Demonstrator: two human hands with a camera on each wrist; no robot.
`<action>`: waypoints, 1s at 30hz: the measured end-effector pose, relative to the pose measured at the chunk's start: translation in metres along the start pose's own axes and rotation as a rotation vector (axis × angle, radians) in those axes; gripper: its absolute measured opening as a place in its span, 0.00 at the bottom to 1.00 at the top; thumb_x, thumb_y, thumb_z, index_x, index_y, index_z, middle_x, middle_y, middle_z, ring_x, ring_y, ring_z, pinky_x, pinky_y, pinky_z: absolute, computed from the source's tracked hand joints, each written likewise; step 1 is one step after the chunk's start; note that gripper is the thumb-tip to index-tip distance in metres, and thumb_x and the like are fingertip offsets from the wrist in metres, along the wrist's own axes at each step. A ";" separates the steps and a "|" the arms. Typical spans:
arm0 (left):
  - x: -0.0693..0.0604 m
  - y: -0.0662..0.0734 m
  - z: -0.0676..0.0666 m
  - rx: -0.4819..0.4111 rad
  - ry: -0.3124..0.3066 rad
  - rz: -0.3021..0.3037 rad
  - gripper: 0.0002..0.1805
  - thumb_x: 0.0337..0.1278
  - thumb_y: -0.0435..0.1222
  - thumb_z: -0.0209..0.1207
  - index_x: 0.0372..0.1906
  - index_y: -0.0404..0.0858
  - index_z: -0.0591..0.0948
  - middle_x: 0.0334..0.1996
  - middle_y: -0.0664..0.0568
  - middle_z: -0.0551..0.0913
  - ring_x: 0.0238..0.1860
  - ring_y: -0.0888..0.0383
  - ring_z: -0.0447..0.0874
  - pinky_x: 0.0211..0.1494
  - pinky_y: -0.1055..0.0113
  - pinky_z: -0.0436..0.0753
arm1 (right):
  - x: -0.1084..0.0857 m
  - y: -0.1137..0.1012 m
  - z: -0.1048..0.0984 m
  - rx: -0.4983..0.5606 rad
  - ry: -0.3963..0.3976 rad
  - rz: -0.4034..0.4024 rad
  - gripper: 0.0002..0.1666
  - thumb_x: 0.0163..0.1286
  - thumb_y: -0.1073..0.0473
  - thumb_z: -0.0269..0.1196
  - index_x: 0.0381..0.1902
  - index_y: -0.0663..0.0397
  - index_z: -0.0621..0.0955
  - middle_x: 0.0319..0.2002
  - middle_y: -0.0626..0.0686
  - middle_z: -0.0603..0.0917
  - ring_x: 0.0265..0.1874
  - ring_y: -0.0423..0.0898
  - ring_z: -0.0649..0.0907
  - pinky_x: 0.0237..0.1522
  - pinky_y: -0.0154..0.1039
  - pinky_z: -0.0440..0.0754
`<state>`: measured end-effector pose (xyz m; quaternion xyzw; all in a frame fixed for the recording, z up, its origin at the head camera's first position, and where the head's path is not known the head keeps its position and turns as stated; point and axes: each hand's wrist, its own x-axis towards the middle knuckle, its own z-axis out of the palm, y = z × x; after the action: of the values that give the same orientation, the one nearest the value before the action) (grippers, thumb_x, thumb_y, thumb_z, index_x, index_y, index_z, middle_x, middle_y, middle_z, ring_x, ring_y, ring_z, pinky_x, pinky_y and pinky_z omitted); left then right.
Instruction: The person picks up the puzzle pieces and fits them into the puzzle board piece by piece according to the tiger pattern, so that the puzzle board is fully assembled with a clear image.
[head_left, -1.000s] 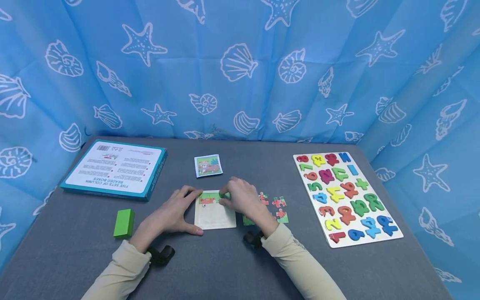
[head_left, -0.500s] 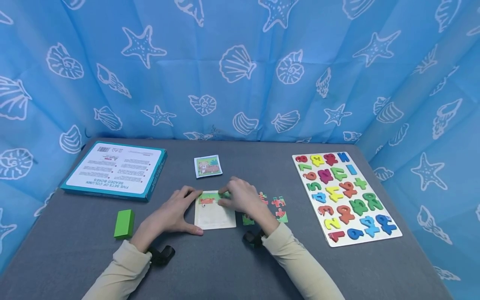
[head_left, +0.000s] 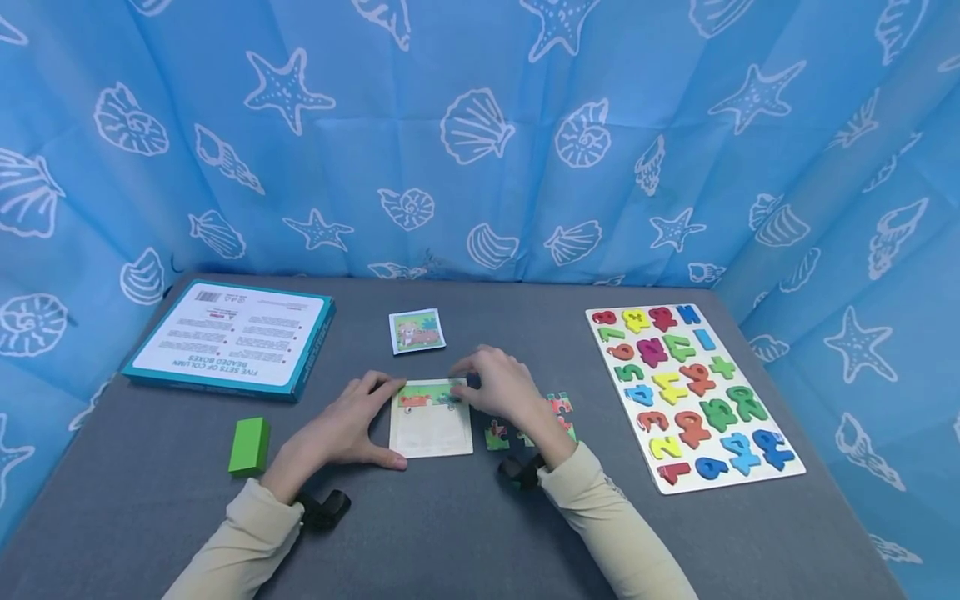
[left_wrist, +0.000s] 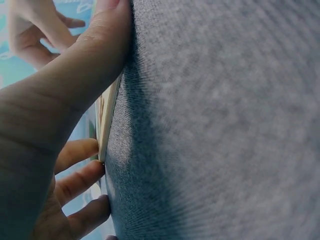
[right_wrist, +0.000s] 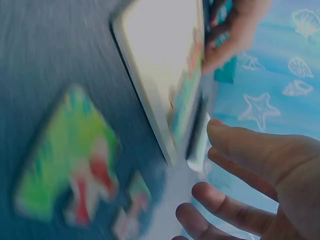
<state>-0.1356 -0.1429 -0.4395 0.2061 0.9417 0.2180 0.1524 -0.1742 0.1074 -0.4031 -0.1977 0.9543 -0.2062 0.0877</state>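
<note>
A square wooden puzzle tray [head_left: 431, 433] lies flat on the table, with joined green and orange pieces [head_left: 423, 397] along its far side. My left hand [head_left: 337, 429] holds the tray's left side, thumb near the close corner and fingertips at the far one; in the left wrist view they meet the tray's edge [left_wrist: 106, 125]. Over the tray's far right corner is my right hand [head_left: 506, 387]. Its fingers are spread and apart from the tray in the right wrist view, with nothing between them. Loose pieces [head_left: 497, 435] lie right of the tray, partly hidden by the right arm.
Behind the tray stands a small picture card [head_left: 417, 332], lying flat. A teal and white box [head_left: 225, 337] and a green block [head_left: 248, 447] are at the left. On the right lies a board of coloured numbers and signs [head_left: 693, 396]. A blue curtain hangs behind the table.
My right hand has moved right and slightly back, uncovering the piece at the tray's far right and more loose pieces. My left hand has stayed at the tray.
</note>
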 end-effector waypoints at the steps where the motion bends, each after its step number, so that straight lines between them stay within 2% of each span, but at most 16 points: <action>1: 0.000 0.000 0.000 0.000 0.002 0.000 0.64 0.38 0.66 0.75 0.79 0.41 0.63 0.72 0.40 0.65 0.68 0.40 0.67 0.64 0.39 0.75 | -0.001 0.002 -0.004 -0.003 0.011 0.007 0.17 0.68 0.50 0.71 0.53 0.46 0.89 0.46 0.54 0.86 0.42 0.48 0.84 0.33 0.43 0.80; 7: -0.001 0.002 -0.001 0.001 0.009 0.008 0.63 0.38 0.65 0.76 0.78 0.41 0.63 0.72 0.40 0.66 0.69 0.40 0.67 0.65 0.38 0.75 | -0.010 0.016 -0.021 -0.020 0.024 0.066 0.20 0.68 0.50 0.71 0.56 0.44 0.88 0.50 0.55 0.86 0.46 0.51 0.86 0.30 0.40 0.77; 12: -0.001 0.002 -0.001 0.000 0.010 0.007 0.63 0.38 0.65 0.76 0.78 0.41 0.63 0.72 0.40 0.66 0.69 0.40 0.67 0.65 0.39 0.75 | -0.016 0.025 -0.025 -0.029 0.020 0.080 0.21 0.67 0.50 0.72 0.56 0.45 0.87 0.50 0.56 0.85 0.44 0.51 0.85 0.30 0.40 0.78; 19: 0.000 0.000 0.000 0.000 0.007 0.005 0.64 0.37 0.66 0.76 0.79 0.41 0.63 0.72 0.40 0.66 0.68 0.40 0.67 0.64 0.38 0.75 | -0.020 0.028 -0.023 -0.040 -0.022 0.095 0.21 0.66 0.50 0.72 0.56 0.46 0.88 0.50 0.55 0.85 0.45 0.50 0.84 0.37 0.47 0.82; 23: 0.000 0.000 0.000 0.000 0.006 0.006 0.64 0.37 0.66 0.75 0.79 0.42 0.63 0.72 0.40 0.66 0.68 0.40 0.67 0.65 0.38 0.75 | -0.022 0.028 -0.020 -0.048 -0.023 0.095 0.20 0.66 0.49 0.73 0.55 0.45 0.88 0.47 0.54 0.85 0.42 0.47 0.82 0.37 0.46 0.81; 30: 0.000 0.000 0.000 -0.003 0.005 0.001 0.64 0.36 0.67 0.76 0.79 0.42 0.63 0.72 0.41 0.66 0.68 0.40 0.67 0.65 0.38 0.75 | -0.023 0.028 -0.012 -0.063 -0.043 0.093 0.21 0.63 0.48 0.75 0.53 0.45 0.89 0.41 0.52 0.84 0.33 0.44 0.75 0.29 0.39 0.71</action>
<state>-0.1359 -0.1430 -0.4395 0.2059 0.9416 0.2202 0.1501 -0.1657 0.1446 -0.4025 -0.1604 0.9664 -0.1674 0.1112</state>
